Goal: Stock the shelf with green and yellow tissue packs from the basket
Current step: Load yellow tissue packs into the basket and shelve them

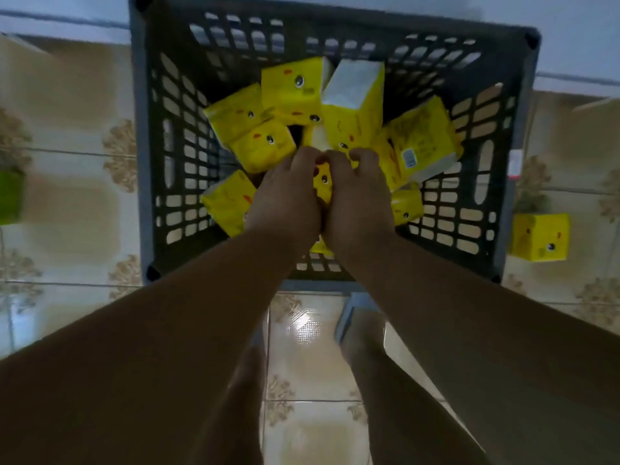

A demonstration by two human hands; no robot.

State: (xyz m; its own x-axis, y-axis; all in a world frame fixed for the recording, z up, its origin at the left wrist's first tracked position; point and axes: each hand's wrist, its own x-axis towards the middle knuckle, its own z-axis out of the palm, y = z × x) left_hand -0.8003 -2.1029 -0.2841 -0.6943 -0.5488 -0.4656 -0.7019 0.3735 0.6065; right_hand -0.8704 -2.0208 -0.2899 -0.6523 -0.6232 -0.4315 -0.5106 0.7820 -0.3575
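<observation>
Both hands [322,199] clutch yellow pack [323,186] mid-basket [144,169] (walls well apart).

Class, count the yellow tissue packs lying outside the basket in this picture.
1: a yellow tissue pack lies on the floor just right of the basket. Others could lie out of frame; the green object at left is too blurred to identify.

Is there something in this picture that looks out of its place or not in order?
Yes. One yellow tissue pack lies on the tiled floor right of the basket, outside it. Inside, the yellow packs lie jumbled at mixed angles. A green item at the left edge is too blurred to identify.
</observation>
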